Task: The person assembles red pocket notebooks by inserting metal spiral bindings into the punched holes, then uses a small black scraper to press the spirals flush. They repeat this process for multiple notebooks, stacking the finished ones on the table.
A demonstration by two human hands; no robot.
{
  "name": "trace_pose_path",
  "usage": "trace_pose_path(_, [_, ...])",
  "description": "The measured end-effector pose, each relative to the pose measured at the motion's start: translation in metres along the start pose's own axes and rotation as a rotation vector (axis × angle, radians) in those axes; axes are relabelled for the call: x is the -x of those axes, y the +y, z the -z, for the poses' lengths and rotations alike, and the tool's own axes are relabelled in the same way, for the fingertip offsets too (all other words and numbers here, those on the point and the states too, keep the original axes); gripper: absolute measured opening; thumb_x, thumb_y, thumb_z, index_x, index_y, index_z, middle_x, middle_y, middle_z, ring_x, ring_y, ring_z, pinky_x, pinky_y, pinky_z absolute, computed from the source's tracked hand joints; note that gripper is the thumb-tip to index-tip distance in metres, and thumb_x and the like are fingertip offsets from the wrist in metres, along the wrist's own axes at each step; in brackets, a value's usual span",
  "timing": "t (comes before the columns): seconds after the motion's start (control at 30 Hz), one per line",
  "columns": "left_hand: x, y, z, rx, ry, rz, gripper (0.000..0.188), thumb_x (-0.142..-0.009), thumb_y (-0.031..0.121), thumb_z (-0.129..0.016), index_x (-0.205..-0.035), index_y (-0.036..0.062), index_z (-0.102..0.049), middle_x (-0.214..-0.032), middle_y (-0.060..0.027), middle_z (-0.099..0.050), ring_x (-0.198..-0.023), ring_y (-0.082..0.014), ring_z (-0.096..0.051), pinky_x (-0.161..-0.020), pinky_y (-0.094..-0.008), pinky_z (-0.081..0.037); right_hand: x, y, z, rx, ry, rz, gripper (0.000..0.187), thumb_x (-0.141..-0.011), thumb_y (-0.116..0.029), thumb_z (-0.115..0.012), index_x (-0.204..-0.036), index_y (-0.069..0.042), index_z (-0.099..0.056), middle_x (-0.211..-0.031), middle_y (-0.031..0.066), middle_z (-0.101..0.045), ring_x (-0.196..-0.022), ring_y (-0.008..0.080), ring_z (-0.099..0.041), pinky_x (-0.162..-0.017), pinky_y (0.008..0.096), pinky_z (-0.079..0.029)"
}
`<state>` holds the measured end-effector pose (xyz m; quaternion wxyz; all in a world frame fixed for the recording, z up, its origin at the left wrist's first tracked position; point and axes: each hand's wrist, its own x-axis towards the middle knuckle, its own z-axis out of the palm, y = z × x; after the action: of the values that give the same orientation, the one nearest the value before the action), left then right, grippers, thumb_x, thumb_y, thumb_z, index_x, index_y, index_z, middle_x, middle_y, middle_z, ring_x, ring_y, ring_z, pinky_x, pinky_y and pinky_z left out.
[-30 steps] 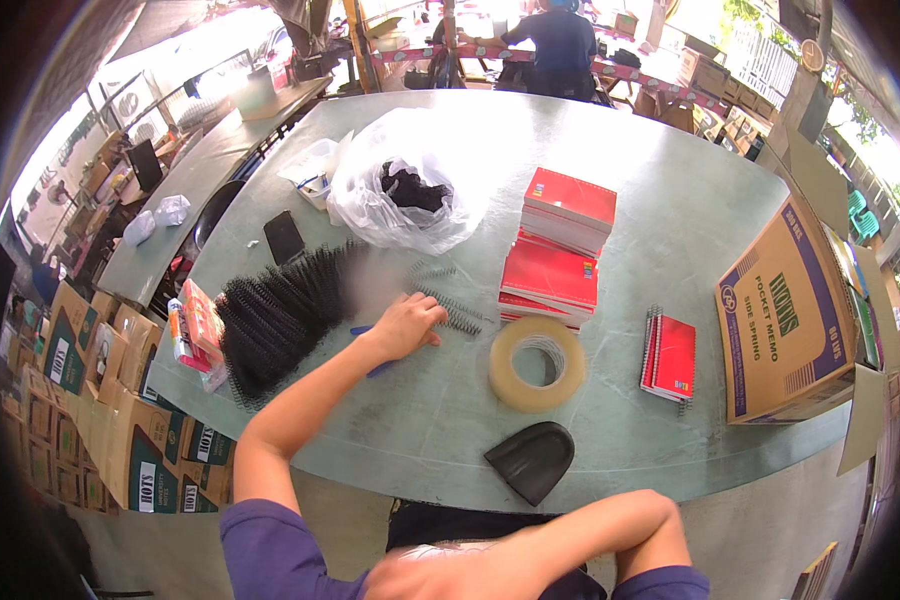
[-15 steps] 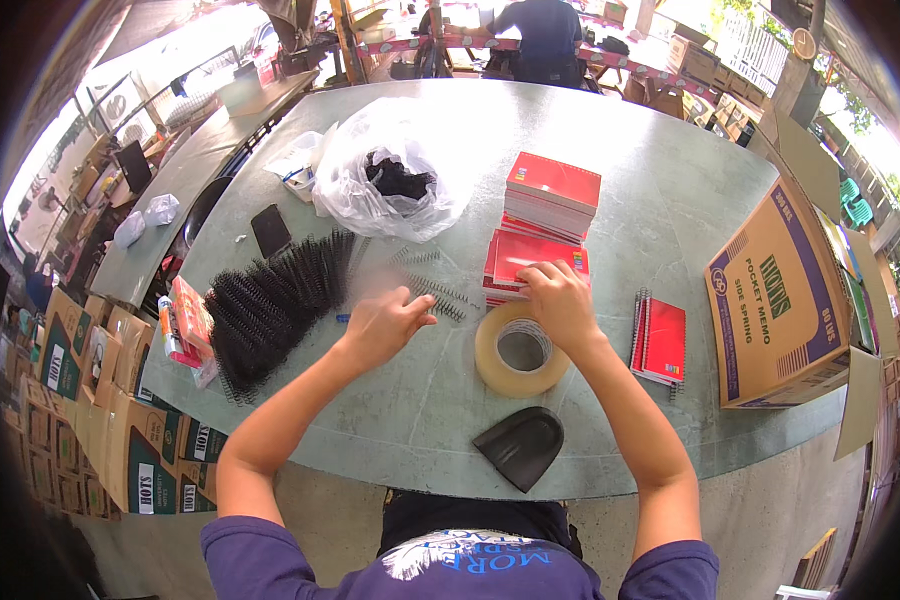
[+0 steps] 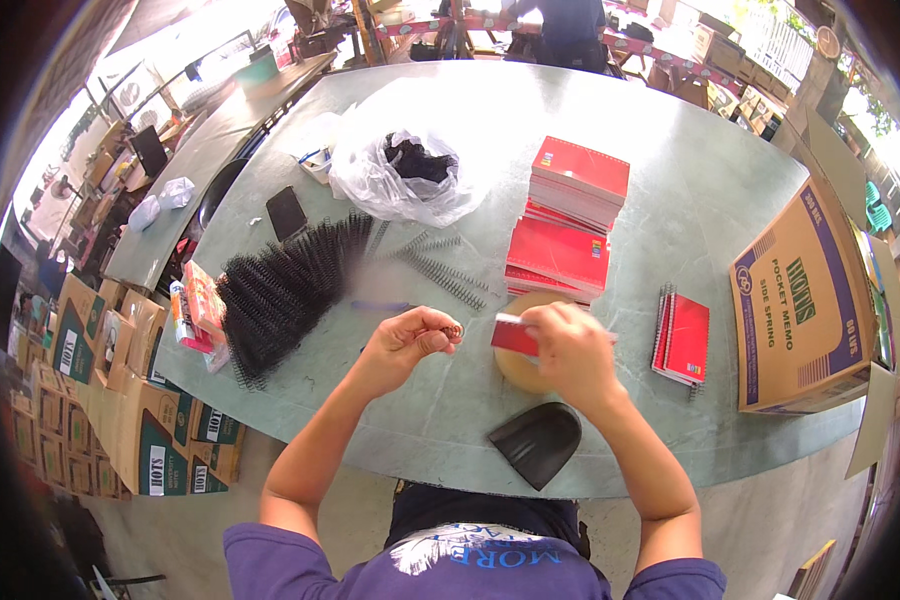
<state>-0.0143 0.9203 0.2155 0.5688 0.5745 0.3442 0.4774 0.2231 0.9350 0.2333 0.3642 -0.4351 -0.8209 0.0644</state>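
Note:
My left hand (image 3: 407, 345) is closed in a pinch on what looks like a spiral binding coil (image 3: 452, 331), seen nearly end-on. Facing it, my right hand (image 3: 575, 352) grips a small red notepad (image 3: 511, 335), its punched edge toward the left hand. Under the right hand lies a roll of clear tape (image 3: 522, 373), partly hidden. Beyond it stand stacks of red notepads (image 3: 560, 252). Several loose coils (image 3: 445, 278) lie past my left hand, beside a thick row of black spiral coils (image 3: 290, 285).
A black curved plastic piece (image 3: 538, 443) lies at the near edge. Bound red notepads (image 3: 682, 338) sit at right, before an open carton (image 3: 800, 300). A plastic bag (image 3: 400, 185) with black contents, a dark phone-like slab (image 3: 286, 213) and a pen (image 3: 380, 305) are on the table (image 3: 690, 190).
My right hand has taken a red notepad off the near stack and brought it closer to me. The left hand has come away from the loose coils toward it. The view has shifted slightly.

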Motion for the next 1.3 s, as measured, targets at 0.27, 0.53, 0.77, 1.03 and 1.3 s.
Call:
trace_pose_path(0.27, [-0.005, 0.009, -0.039, -0.723, 0.129, -0.228, 0.016, -0.089, 0.014, -0.062, -0.097, 0.0005, -0.065, -0.080, -0.0065, -0.064, -0.068, -0.0136, -0.057, -0.062, -0.0276, -0.046, 0.001, -0.006, 0.000, -0.002, -0.050, -0.013, 0.017, -0.079, -0.014, -0.061, -0.095, -0.008, -0.061, -0.076, 0.0087, -0.065, -0.072, 0.0263, -0.064, -0.067, 0.0382, -0.049])
trace_pose_path(0.53, [-0.004, 0.009, -0.046, -0.625, 0.206, 0.024, 0.019, -0.091, 0.019, -0.058, -0.093, 0.0005, -0.064, -0.071, -0.0095, -0.061, -0.061, -0.0183, -0.057, -0.057, -0.0290, -0.046, 0.002, -0.007, 0.003, -0.039, -0.104, -0.015, 0.019, -0.081, -0.013, -0.059, -0.100, -0.012, -0.064, -0.076, 0.0076, -0.064, -0.072, 0.0262, -0.063, -0.066, 0.0388, -0.049])
trace_pose_path(0.77, [-0.015, 0.014, -0.026, -0.925, 0.129, -0.278, 0.019, -0.084, 0.023, -0.067, -0.094, 0.0070, -0.063, -0.074, -0.0072, -0.058, -0.062, -0.0243, -0.058, -0.057, -0.0328, -0.047, 0.001, -0.013, -0.002, 0.080, -0.126, 0.007, 0.015, -0.081, -0.014, -0.060, -0.095, -0.012, -0.063, -0.078, 0.0050, -0.064, -0.075, 0.0238, -0.062, -0.069, 0.0377, -0.046])
trace_pose_path(1.03, [-0.015, 0.024, -0.015, -0.961, -0.006, -0.114, 0.023, -0.079, 0.024, -0.072, -0.092, 0.0075, -0.064, -0.078, -0.0088, -0.059, -0.070, -0.0254, -0.059, -0.063, -0.0347, -0.048, -0.006, -0.016, -0.017, -0.079, -0.036, -0.064, 0.032, -0.080, -0.023, -0.066, -0.107, -0.010, -0.056, -0.082, 0.0057, -0.066, -0.079, 0.0235, -0.063, -0.070, 0.0376, -0.045])
trace_pose_path(1.3, [-0.018, 0.026, -0.010, -0.954, -0.097, -0.003, 0.024, -0.080, 0.023, -0.070, -0.094, 0.0052, -0.062, -0.079, -0.0121, -0.060, -0.070, -0.0260, -0.057, -0.064, -0.0341, -0.047, -0.010, -0.015, -0.007, 0.118, -0.257, -0.012, 0.031, -0.081, -0.022, -0.064, -0.108, -0.009, -0.056, -0.084, 0.0067, -0.066, -0.080, 0.0231, -0.064, -0.074, 0.0371, -0.045])
